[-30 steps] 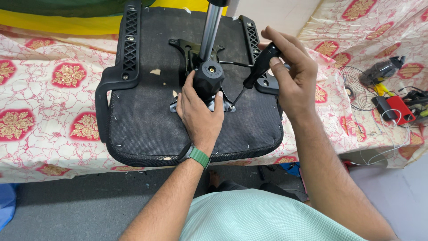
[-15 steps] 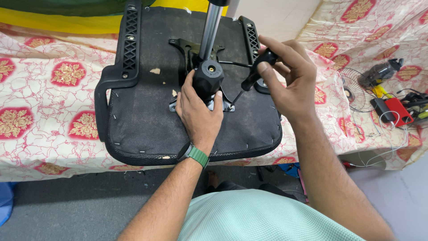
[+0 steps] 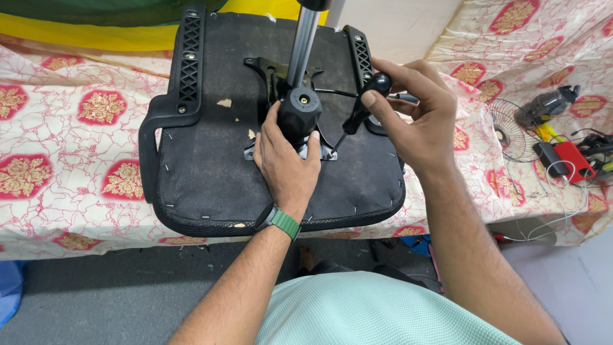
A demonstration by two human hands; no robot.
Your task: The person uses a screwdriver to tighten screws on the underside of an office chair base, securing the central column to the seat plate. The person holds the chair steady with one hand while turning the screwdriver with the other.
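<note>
Holding: the screwdriver [image 3: 361, 115] is pinched by its black handle in the right hand [image 3: 418, 121], tip set at the metal plate [image 3: 319, 150] under the seat [image 3: 211, 160].
Left hand [image 3: 287, 156]: fingers are pressed around the black knob [image 3: 300, 108] at the base of the column [image 3: 303, 41].
Seat position: it is laid upside down on the table [image 3: 70, 147], front edge overhanging.
Slip risk: the tip could be driven off the screw if the shaft is kept tilted; the left thumb lies just beside it.
Tipping risk: the seat could be shifted if the left hand's hold is eased.
</note>
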